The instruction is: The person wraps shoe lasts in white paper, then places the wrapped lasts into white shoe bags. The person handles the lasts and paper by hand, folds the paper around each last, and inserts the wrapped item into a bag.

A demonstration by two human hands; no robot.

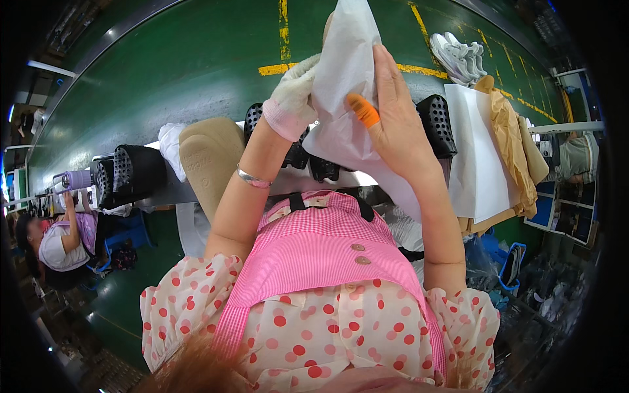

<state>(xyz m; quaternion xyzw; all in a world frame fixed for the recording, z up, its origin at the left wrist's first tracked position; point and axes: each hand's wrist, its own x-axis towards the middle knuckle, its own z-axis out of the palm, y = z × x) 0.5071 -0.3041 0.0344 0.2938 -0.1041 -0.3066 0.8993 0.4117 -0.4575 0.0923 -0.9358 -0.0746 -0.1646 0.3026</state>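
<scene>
Out in front of me, a sheet of thin white paper [344, 64] is held up, wrapped or folded around something. A tan edge shows behind its upper left side, but most of that thing is hidden. My left hand [296, 96], in a white knit glove with a pink cuff, grips the paper's left side. On the right side lies my right hand [400, 118], bare except for an orange finger cot on the thumb. Its thumb rests on the paper's face and its fingers run along the edge. Below the hands, black perforated pieces [297, 154] are partly covered.
Tan insole-shaped pieces [204, 152] stand at left, near black perforated pieces [123, 167] and a lilac tumbler [78, 180]. At right are white paper sheets [471, 162], brown paper [508, 142] and white sneakers [457, 59] on the green surface [196, 54]. A person [64, 240] sits at far left.
</scene>
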